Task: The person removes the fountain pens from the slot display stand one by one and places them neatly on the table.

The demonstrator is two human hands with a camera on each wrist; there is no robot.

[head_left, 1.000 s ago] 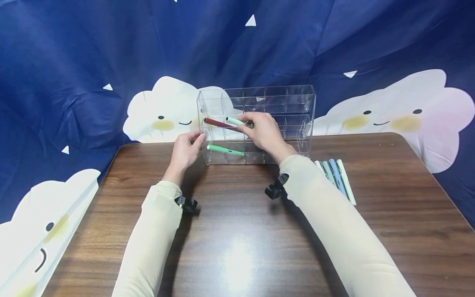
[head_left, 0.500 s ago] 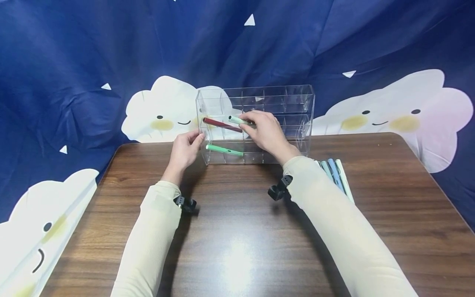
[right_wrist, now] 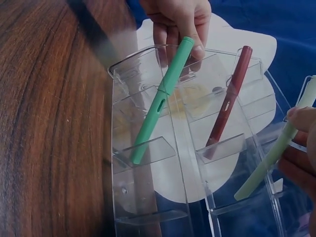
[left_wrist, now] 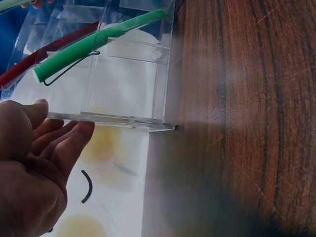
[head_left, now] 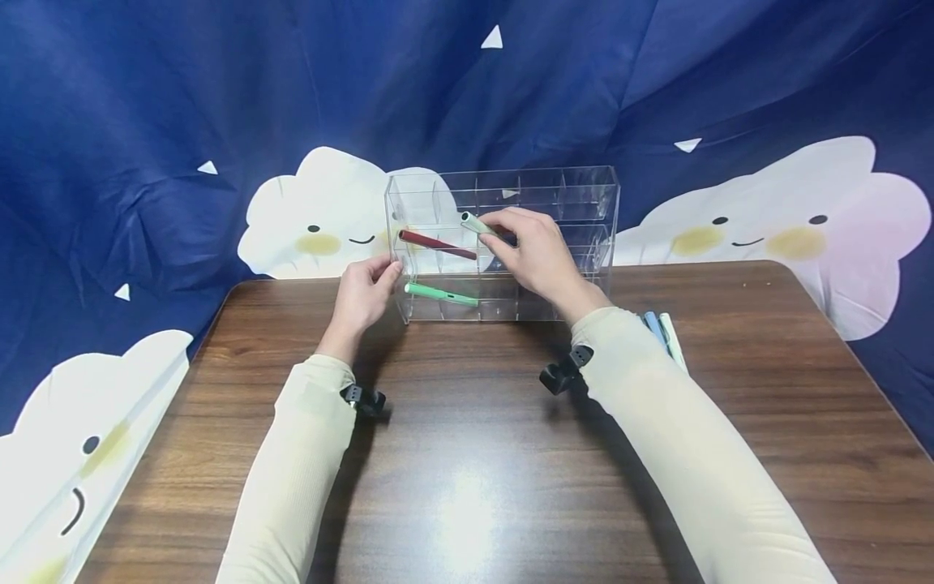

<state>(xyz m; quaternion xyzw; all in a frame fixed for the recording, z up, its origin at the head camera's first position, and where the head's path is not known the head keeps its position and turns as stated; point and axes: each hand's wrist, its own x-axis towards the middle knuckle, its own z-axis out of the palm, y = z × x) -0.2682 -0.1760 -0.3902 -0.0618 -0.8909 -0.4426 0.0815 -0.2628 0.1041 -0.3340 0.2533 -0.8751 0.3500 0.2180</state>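
Note:
A clear plastic organizer [head_left: 503, 311] with tiered compartments stands at the back of the table. My left hand [head_left: 363, 294] pinches its left side panel between thumb and fingers. A bright green pen [head_left: 441, 294] lies slanted across the front row at the left. In the row behind it, a dark red pen [head_left: 438, 243] leans the same way. My right hand [head_left: 536, 251] holds a pale green pen [right_wrist: 269, 165] over the rear rows, its capped end pointing up and left in the head view. The pen's lower end overlaps a rear compartment in the right wrist view.
Right of the organizer, a blue pen [head_left: 654, 326] and another pale green pen [head_left: 672, 341] lie on the brown wooden table [head_left: 452, 438], partly covered by my right sleeve. A blue curtain [head_left: 409, 81] with clouds hangs close behind the organizer.
My right hand has risen and moved to the right with the pale green pen, which is tilted more steeply. The red pen shows more fully. My left hand keeps its place on the organizer.

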